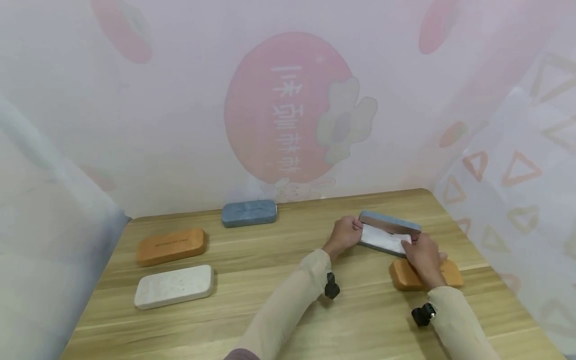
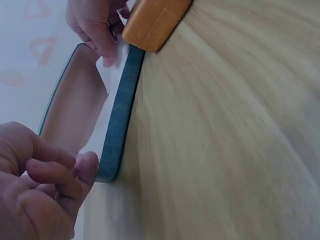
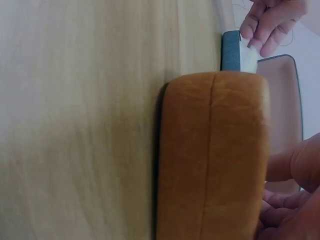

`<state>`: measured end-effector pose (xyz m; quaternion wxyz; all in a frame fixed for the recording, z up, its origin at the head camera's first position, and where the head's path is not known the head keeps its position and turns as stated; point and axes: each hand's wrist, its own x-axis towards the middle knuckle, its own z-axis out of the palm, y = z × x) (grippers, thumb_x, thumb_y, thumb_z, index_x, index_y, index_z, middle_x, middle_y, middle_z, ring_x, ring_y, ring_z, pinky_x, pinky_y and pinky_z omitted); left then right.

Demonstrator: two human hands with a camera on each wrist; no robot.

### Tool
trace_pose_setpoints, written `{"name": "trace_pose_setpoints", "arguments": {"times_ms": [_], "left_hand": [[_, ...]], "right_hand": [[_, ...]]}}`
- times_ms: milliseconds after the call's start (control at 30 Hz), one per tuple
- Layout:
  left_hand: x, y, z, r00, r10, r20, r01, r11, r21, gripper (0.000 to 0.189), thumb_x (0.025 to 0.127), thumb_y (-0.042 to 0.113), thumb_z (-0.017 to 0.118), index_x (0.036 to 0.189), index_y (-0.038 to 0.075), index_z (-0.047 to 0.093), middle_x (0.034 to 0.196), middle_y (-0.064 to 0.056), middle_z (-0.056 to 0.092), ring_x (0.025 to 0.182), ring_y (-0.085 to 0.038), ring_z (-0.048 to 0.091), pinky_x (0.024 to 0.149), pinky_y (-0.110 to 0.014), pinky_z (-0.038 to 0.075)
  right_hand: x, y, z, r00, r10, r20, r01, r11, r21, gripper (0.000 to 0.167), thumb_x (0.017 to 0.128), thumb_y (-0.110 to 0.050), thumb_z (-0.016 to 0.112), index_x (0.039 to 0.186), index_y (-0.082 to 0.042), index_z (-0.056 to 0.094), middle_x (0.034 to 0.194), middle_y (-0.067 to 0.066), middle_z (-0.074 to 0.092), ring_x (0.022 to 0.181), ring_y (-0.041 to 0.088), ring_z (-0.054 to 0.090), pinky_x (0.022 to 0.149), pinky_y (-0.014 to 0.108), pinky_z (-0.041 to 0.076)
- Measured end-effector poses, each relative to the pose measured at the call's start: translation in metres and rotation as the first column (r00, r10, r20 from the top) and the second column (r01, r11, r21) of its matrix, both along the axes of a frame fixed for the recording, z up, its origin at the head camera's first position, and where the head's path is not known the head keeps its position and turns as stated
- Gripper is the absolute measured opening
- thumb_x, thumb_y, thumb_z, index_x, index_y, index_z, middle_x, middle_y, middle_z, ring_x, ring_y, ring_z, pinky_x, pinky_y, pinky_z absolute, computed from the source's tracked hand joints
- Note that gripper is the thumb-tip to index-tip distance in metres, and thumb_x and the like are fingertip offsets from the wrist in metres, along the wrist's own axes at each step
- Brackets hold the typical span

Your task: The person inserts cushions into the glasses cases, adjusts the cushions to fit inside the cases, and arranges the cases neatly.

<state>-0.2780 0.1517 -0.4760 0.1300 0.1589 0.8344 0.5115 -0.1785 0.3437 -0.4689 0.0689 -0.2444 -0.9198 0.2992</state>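
Observation:
On the right of the table, a blue glasses case (image 1: 390, 220) stands with its lid raised, showing a brownish-pink lining. A white cloth (image 1: 382, 238) lies spread along its lower half. My left hand (image 1: 344, 236) pinches the cloth at the left end, thumb against fingertips, as the left wrist view shows with the left hand (image 2: 47, 185). At the opposite end my right hand (image 1: 424, 256) grips the cloth's edge near the case's rim. Just below the right hand sits a closed orange-brown glasses case (image 1: 451, 273), partly covered by it; this case (image 3: 212, 155) fills much of the right wrist view.
Another blue case (image 1: 249, 213) is near the table's back edge. At the left lie an orange-brown case (image 1: 172, 247) and a white case (image 1: 174, 287), both closed. A printed wall (image 1: 180, 125) rises behind the wooden table (image 1: 270, 280).

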Motion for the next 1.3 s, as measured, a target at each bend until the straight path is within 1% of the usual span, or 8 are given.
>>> {"name": "trace_pose_setpoints", "arguments": {"times_ms": [133,433,567,667,833,1000,1100,1300], "left_hand": [[0.002,-0.010,0.002,0.999,0.033,-0.005,-0.033,0.998,-0.049,0.014,0.094,0.010,0.062,0.105,0.009,0.071,0.096,0.001,0.072,0.084,-0.010,0.062,0.074,-0.025,0.053],[-0.002,-0.018,0.005,0.992,0.030,0.121,-0.030,1.000,0.003,0.035,0.097,0.028,0.066,0.125,0.008,0.063,0.114,-0.005,0.069,0.094,-0.018,0.066,0.086,-0.036,0.057],[-0.004,-0.020,0.007,0.982,-0.002,0.190,-0.008,0.999,0.052,0.053,0.098,0.048,0.062,0.129,0.005,0.058,0.110,-0.008,0.068,0.093,-0.024,0.068,0.086,-0.041,0.057],[-0.007,-0.021,0.006,0.977,-0.022,0.214,0.005,0.997,0.078,0.062,0.097,0.060,0.057,0.125,0.005,0.058,0.103,-0.008,0.065,0.095,-0.026,0.067,0.088,-0.041,0.057],[-0.010,-0.015,0.005,0.971,-0.036,0.238,0.010,0.994,0.108,0.068,0.096,0.067,0.051,0.123,0.005,0.057,0.105,-0.008,0.061,0.096,-0.024,0.065,0.086,-0.039,0.059],[-0.011,-0.007,0.008,0.969,-0.022,0.248,-0.002,0.995,0.095,0.073,0.098,0.067,0.044,0.126,0.002,0.059,0.105,-0.015,0.062,0.090,-0.026,0.063,0.080,-0.040,0.059],[-0.012,-0.001,0.011,0.967,-0.002,0.254,-0.015,0.998,0.063,0.075,0.100,0.065,0.036,0.128,-0.001,0.059,0.093,-0.012,0.059,0.081,-0.025,0.059,0.077,-0.040,0.058],[-0.011,0.016,0.014,0.968,0.043,0.248,-0.041,0.999,-0.010,0.062,0.104,0.058,0.027,0.070,0.012,0.051,0.054,0.004,0.034,0.046,-0.012,0.031,0.050,-0.028,0.045]], "right_hand": [[0.003,0.002,0.000,0.999,0.007,-0.038,-0.006,1.000,0.013,0.030,0.100,-0.019,0.058,0.110,0.008,0.066,0.115,0.030,0.068,0.105,0.050,0.060,0.091,0.068,0.026],[0.009,0.022,0.002,0.996,-0.035,-0.087,0.032,0.999,-0.030,0.030,0.100,-0.011,0.047,0.116,0.008,0.063,0.118,0.031,0.066,0.109,0.051,0.057,0.090,0.066,0.031],[0.008,0.029,0.004,0.993,-0.029,-0.115,0.025,0.999,-0.037,0.036,0.106,-0.016,0.037,0.108,0.011,0.060,0.102,0.033,0.063,0.088,0.043,0.056,0.074,0.047,0.043],[0.004,0.032,0.006,0.989,-0.027,-0.144,0.024,0.999,-0.024,0.050,0.109,-0.027,0.028,0.091,0.007,0.059,0.084,0.022,0.060,0.071,0.029,0.051,0.062,0.035,0.038],[-0.004,0.033,0.010,0.996,-0.006,-0.090,-0.007,0.989,-0.149,0.068,0.108,-0.050,0.013,0.075,-0.003,0.050,0.066,0.012,0.057,0.059,0.026,0.055,0.058,0.035,0.045],[-0.011,0.032,0.013,0.998,0.047,0.033,-0.038,0.969,-0.245,0.089,0.103,-0.060,0.003,0.106,0.009,0.058,0.112,0.036,0.059,0.100,0.044,0.059,0.088,0.052,0.050],[-0.013,0.032,0.014,0.995,0.046,0.092,-0.015,0.951,-0.308,0.094,0.101,-0.063,0.002,0.128,0.012,0.052,0.125,0.038,0.054,0.111,0.044,0.056,0.094,0.054,0.051],[-0.014,0.038,0.018,0.993,0.045,0.109,0.001,0.923,-0.384,0.086,0.103,-0.061,0.017,0.129,0.014,0.051,0.096,0.017,0.061,0.084,0.022,0.062,0.069,0.034,0.060]]}}
